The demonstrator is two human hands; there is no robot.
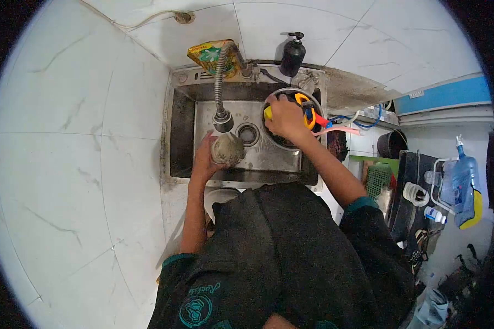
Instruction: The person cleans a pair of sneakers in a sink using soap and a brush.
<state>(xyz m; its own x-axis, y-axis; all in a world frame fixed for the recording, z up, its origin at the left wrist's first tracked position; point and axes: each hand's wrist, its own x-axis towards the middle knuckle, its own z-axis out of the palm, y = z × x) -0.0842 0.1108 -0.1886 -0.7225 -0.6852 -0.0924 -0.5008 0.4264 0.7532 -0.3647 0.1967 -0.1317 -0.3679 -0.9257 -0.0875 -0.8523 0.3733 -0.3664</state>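
Observation:
My left hand grips a rounded grey-beige object from its left side, under the nozzle of the flexible faucet, inside the steel sink. At the sink's right, my right hand reaches into a round metal bowl, its fingers wrapped round a yellow item that is mostly hidden. Orange-handled tools and a red handle stick out of the bowl beside that hand.
A black pump bottle and a yellow-green packet stand at the sink's back edge. The drain lies between my hands. On the right are a dark pot, a green basket and a blue plastic bottle.

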